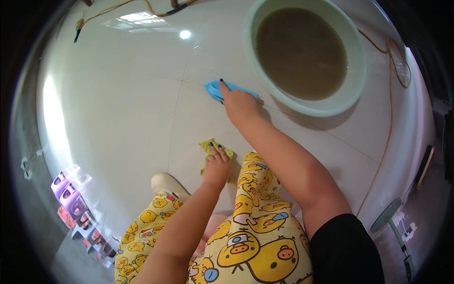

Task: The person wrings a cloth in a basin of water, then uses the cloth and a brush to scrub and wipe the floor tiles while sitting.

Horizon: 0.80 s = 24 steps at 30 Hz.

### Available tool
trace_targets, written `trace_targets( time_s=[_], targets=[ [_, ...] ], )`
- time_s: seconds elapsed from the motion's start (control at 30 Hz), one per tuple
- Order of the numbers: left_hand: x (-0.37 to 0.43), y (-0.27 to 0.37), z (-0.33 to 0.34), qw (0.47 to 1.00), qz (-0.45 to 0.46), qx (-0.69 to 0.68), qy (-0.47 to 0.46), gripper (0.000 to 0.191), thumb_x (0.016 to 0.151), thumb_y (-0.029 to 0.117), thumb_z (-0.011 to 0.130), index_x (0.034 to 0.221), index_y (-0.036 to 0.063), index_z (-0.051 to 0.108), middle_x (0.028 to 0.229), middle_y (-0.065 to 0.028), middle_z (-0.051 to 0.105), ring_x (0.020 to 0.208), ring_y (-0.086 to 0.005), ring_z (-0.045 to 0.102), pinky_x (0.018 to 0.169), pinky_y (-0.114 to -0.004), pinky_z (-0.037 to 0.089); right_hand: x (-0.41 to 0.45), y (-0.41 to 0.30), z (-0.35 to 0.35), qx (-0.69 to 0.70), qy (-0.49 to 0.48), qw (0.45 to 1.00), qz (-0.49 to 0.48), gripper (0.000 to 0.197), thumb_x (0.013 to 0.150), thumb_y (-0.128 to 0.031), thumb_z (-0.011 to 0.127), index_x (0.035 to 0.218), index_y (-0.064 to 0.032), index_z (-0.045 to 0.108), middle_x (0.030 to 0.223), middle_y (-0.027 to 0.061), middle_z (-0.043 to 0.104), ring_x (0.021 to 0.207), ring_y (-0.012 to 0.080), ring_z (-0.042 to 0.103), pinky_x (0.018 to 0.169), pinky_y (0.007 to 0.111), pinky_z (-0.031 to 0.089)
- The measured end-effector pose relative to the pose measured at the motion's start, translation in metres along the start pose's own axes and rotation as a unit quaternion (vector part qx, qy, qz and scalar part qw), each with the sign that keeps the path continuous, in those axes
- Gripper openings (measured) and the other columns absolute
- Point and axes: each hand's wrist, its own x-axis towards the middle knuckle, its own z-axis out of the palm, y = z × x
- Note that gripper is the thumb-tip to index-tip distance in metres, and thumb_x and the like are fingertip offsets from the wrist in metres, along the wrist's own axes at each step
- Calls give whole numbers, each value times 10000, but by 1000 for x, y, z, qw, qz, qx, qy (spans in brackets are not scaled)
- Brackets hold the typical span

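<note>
My right hand [240, 102] grips a blue scrubbing brush [215, 90] pressed to the pale tiled floor [134, 106], close to a tile joint. The brush's underside is hidden. Nearer my body, my left hand [216, 167] lies on a crumpled yellow-green cloth [206, 144], with its fingertips on top; whether the fingers grip it is hard to tell. A large pale green basin [312, 109] with murky brown water [301, 53] stands to the right of the brush.
A yellow-brown cord [391, 106] runs along the floor at right, and another cable [103, 12] crosses the top left. Purple and grey plastic racks or shoe holders [72, 202] stand at lower left. A green long-handled object [386, 214] is at lower right. My cream shoe [168, 183] is beside my left hand.
</note>
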Motion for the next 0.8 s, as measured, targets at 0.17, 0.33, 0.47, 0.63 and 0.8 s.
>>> trace_targets(
  time_s=[0.17, 0.33, 0.47, 0.63, 0.8],
  targets=[
    [5, 6, -5, 998, 24, 20, 55, 454, 760, 103, 470, 1174, -78, 419, 1143, -357, 425, 742, -297, 587, 592, -329, 504, -72, 75, -16, 27, 4, 987, 160, 406, 790, -167, 523, 1190, -142, 459, 717, 128, 615, 668, 295, 605, 584, 398, 480],
    [17, 8, -10, 997, 14, -33, -70, 644, 703, 131, 578, 1234, -99, 297, 1230, -349, 334, 882, -313, 541, 732, -334, 470, -140, 142, -22, 54, 25, 956, 286, 417, 750, -215, 591, 1150, -147, 494, 747, 154, 601, 706, 335, 579, 611, 430, 462],
    [22, 4, 2, 993, -13, -58, -106, 730, 649, 145, 635, 1249, -79, 286, 1245, -335, 324, 918, -321, 532, 751, -339, 468, -182, 184, -13, 75, 114, 918, 372, 454, 713, -201, 635, 1144, -138, 506, 830, 175, 601, 767, 351, 572, 659, 419, 463],
    [30, 10, 2, 990, -21, -64, -128, 787, 627, 166, 681, 1261, -67, 276, 1254, -320, 324, 943, -316, 529, 765, -334, 467, -232, 253, -5, 42, 235, 876, 418, 446, 704, -174, 648, 1116, -69, 514, 936, 180, 592, 856, 342, 567, 744, 398, 453],
    [32, 7, 2, 987, -31, -57, -150, 801, 627, 169, 681, 1271, -61, 265, 1271, -307, 311, 941, -304, 529, 762, -314, 469, -285, 319, -18, 17, 206, 804, 558, 411, 716, -199, 644, 1084, -58, 527, 964, 173, 593, 899, 336, 563, 772, 395, 447]
  ],
)
